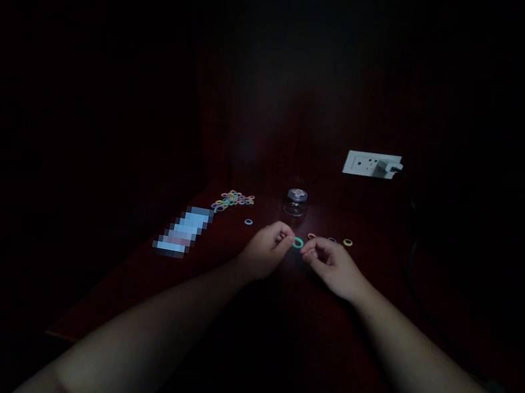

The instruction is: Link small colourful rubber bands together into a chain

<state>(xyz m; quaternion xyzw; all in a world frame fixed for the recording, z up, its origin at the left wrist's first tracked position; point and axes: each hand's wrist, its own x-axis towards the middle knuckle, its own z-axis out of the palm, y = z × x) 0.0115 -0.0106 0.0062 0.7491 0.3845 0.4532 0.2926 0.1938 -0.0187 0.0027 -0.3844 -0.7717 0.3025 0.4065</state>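
Note:
A small green hair tie (pixel 298 243) is pinched at its left edge between the thumb and fingers of my left hand (pixel 269 250). Close on the other side is my right hand (pixel 335 267), fingers curled and tips drawn together at the tie's right edge; whether they grip it is too dark to tell. Just behind my right hand lie an orange hair tie (pixel 311 236), a purple one (pixel 332 240) and a yellow one (pixel 348 243). A blue hair tie (pixel 248 222) lies left of my left hand. Beyond both hands stands a clear lidded jar (pixel 296 204).
Several coloured hair ties form a pile (pixel 233 200) at the back left of the dark red table (pixel 131 309). A blurred, lit phone (pixel 184 231) lies by the left edge. On the wall is a socket (pixel 367 164) with a white plug; its cable runs down the right side.

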